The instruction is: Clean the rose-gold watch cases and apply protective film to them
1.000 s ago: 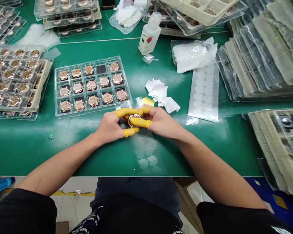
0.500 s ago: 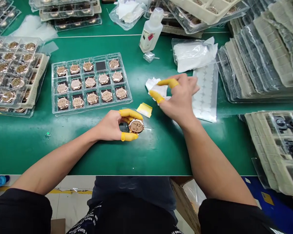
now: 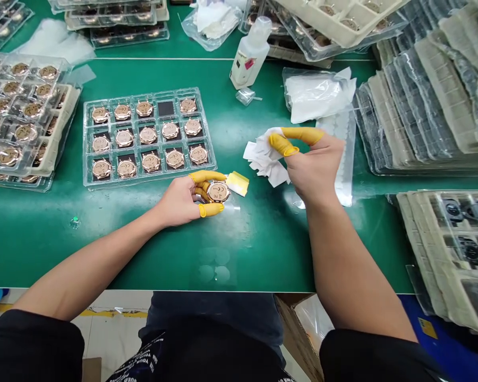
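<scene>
My left hand (image 3: 181, 200) holds a round rose-gold watch case (image 3: 218, 191) at its fingertips, with yellow finger cots on the thumb and forefinger. A small yellow-and-white folded pad (image 3: 237, 183) lies just beyond the case, apart from it. My right hand (image 3: 313, 164), also wearing yellow cots, pinches a crumpled bunch of white wipes (image 3: 265, 154) between thumb and forefinger. To the left of both hands is a clear plastic tray (image 3: 143, 94) with rows of rose-gold watch cases. One of its cells (image 3: 165, 109) holds no case.
Stacked trays (image 3: 24, 111) with more cases fill the left, and more stacks (image 3: 434, 106) fill the right. A plastic bottle (image 3: 250, 53), a bag of white material (image 3: 316, 95) and a strip of white discs (image 3: 344, 159) sit on the green workbench (image 3: 143, 254).
My right hand has left the watch case and moved right, picking up the white wipes. The left hand stays near the tray's lower right corner, holding the case.
</scene>
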`<state>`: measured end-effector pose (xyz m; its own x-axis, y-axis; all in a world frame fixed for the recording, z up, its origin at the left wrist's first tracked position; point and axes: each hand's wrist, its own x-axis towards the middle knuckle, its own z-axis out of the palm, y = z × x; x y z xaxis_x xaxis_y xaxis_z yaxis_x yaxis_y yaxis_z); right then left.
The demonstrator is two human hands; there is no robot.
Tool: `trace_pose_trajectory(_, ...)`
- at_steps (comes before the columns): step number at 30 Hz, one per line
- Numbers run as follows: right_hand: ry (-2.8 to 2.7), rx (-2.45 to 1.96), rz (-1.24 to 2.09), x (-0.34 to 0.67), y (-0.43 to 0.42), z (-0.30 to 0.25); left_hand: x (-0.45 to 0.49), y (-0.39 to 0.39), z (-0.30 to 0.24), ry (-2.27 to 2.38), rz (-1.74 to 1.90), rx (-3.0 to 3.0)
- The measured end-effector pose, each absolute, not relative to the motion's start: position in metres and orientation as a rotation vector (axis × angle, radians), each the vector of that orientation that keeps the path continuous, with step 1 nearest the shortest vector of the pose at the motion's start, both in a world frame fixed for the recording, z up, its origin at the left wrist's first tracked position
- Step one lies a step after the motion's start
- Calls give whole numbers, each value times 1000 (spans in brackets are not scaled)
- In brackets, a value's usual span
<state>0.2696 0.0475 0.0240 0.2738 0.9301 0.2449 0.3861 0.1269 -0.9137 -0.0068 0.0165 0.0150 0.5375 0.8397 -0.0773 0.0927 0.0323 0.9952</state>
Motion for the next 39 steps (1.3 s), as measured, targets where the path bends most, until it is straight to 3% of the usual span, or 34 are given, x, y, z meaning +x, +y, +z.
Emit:
trace_pose_trajectory(5,-1488,-1196,691,240,24,34,-5,13,8,878,759,1462)
trace_pose_trajectory(11,-2075,-1097,301,211,1,30,-3,11,5,846,765,1449)
trace_pose_trajectory(25,-2174,-1234,205,214,-1,33,-1,9,10,911,810,1477)
trace_pose_trajectory(30,-2252,-1092,257,211,-3,34,-2,10,10,931,846,1493)
trace_pose_trajectory(35,-2089,-1197,109,208,0,28,-1,10,8,942,839,1437)
trace_pose_trajectory(39,-2173,-988,209,208,2,24,-1,10,8,946,839,1445)
